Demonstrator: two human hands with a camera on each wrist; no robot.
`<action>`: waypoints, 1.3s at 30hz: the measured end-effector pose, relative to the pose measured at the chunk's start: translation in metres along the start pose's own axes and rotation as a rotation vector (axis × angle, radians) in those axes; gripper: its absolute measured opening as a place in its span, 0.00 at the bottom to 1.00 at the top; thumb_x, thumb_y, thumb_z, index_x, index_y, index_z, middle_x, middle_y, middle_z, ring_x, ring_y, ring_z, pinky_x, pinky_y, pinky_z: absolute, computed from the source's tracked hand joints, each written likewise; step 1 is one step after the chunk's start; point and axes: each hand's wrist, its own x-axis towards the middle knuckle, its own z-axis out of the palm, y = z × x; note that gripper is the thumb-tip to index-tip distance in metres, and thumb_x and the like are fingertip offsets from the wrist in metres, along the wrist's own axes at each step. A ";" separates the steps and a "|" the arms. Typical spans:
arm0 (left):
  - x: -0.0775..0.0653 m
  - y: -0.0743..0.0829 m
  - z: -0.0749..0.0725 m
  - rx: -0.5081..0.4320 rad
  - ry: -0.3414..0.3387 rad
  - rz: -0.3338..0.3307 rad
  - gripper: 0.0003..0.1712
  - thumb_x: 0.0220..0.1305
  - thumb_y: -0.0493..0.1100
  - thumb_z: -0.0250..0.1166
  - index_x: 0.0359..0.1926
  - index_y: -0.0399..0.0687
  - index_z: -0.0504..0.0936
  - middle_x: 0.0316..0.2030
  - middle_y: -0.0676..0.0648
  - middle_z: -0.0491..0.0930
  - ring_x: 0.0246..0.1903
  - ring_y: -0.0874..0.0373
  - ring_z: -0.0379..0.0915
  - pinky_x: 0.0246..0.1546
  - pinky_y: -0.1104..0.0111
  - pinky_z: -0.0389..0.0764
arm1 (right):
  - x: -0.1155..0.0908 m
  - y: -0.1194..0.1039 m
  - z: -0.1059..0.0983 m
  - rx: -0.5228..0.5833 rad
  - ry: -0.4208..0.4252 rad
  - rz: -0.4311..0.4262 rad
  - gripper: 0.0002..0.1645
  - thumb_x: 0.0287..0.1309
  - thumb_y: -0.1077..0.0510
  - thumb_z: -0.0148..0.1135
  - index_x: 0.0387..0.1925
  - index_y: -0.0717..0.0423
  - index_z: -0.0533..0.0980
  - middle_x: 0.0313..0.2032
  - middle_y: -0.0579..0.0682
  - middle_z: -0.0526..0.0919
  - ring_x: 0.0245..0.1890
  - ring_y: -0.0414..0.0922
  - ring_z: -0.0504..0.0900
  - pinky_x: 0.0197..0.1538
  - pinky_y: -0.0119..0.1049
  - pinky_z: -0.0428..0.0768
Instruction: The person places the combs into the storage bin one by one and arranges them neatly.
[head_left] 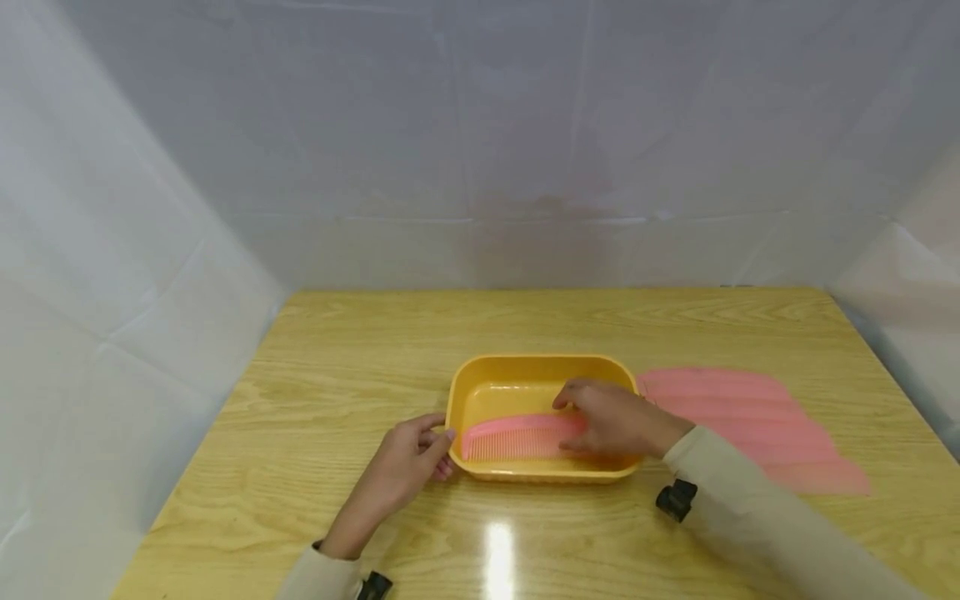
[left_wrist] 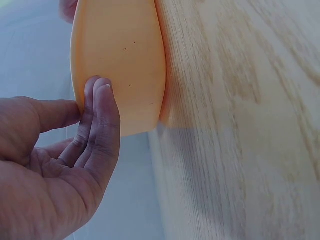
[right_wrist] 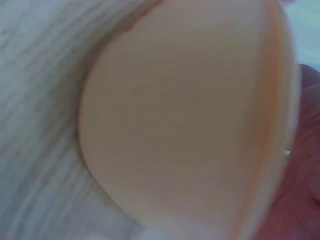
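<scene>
A pink comb (head_left: 517,437) lies inside a yellow plastic tray (head_left: 540,477), its teeth towards the near side. My right hand (head_left: 611,417) reaches over the tray's right wall, with fingers and thumb curved round the comb's right end. On the left, my left hand (head_left: 408,458) holds the tray's left rim; the left wrist view shows its fingers (left_wrist: 102,115) against the outer wall. In the right wrist view the tray's outer wall (right_wrist: 170,115) hides most of that hand, and the comb is out of sight there.
A flat pink sheet (head_left: 742,417) with ribbed bands lies just right of the tray. Everything stands on a wood-grain table (head_left: 360,350). Pale sheeting (head_left: 450,167) hangs behind the table and at both sides.
</scene>
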 end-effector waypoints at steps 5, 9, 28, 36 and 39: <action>0.001 0.000 0.000 0.001 0.000 -0.006 0.25 0.76 0.38 0.58 0.68 0.28 0.69 0.29 0.46 0.83 0.28 0.54 0.82 0.30 0.62 0.88 | -0.007 0.000 -0.018 0.024 0.019 0.020 0.29 0.60 0.50 0.74 0.57 0.63 0.78 0.55 0.56 0.81 0.51 0.53 0.82 0.51 0.47 0.84; 0.001 0.001 0.000 0.003 0.001 -0.008 0.25 0.76 0.38 0.58 0.68 0.28 0.69 0.30 0.46 0.83 0.28 0.54 0.82 0.30 0.63 0.88 | -0.015 0.007 -0.034 0.023 0.075 -0.009 0.29 0.58 0.51 0.75 0.56 0.63 0.79 0.53 0.56 0.81 0.51 0.55 0.81 0.51 0.50 0.84; 0.000 0.002 -0.001 0.014 0.003 -0.006 0.25 0.76 0.37 0.58 0.68 0.28 0.70 0.29 0.46 0.83 0.27 0.55 0.82 0.29 0.63 0.87 | -0.066 0.066 -0.085 0.071 0.244 0.128 0.30 0.56 0.52 0.77 0.56 0.64 0.79 0.51 0.58 0.82 0.49 0.55 0.80 0.52 0.55 0.83; -0.001 0.001 -0.001 0.010 0.002 0.003 0.25 0.76 0.37 0.58 0.68 0.27 0.69 0.29 0.46 0.83 0.27 0.54 0.82 0.29 0.63 0.88 | -0.089 0.103 -0.085 0.134 0.215 0.241 0.35 0.59 0.47 0.74 0.59 0.66 0.76 0.55 0.63 0.79 0.54 0.61 0.77 0.57 0.62 0.78; -0.001 0.001 -0.001 0.008 0.004 0.003 0.25 0.76 0.37 0.58 0.68 0.27 0.69 0.30 0.46 0.83 0.27 0.54 0.82 0.29 0.63 0.88 | -0.095 0.116 -0.084 0.148 0.206 0.265 0.36 0.59 0.47 0.74 0.59 0.68 0.75 0.56 0.65 0.78 0.55 0.63 0.76 0.57 0.63 0.77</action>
